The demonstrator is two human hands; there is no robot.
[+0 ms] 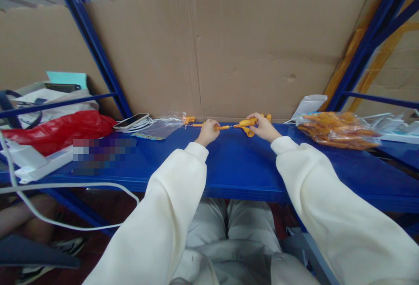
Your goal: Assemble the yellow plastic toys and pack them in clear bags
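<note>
At the back of the blue shelf, my left hand (207, 133) is closed in a pinch on a thin orange coiled cord (224, 127). Part of the cord sticks out on both sides of the fingers. Just to the right, my right hand (266, 128) grips an orange plastic piece (246, 122) of a kind I cannot make out; the fingers partly cover it. A short thin link seems to join cord and piece. Another small orange part (189, 120) lies left of my left hand, beside a clear plastic bag (163, 127) with a printed edge.
Right of my hands lies a clear bag of orange parts (337, 130). A phone (132, 121) with a white cable, a red plastic bag (72, 128) and a white power strip (46, 165) crowd the left. Cardboard (242, 49) walls the back of the blue shelf (242, 167).
</note>
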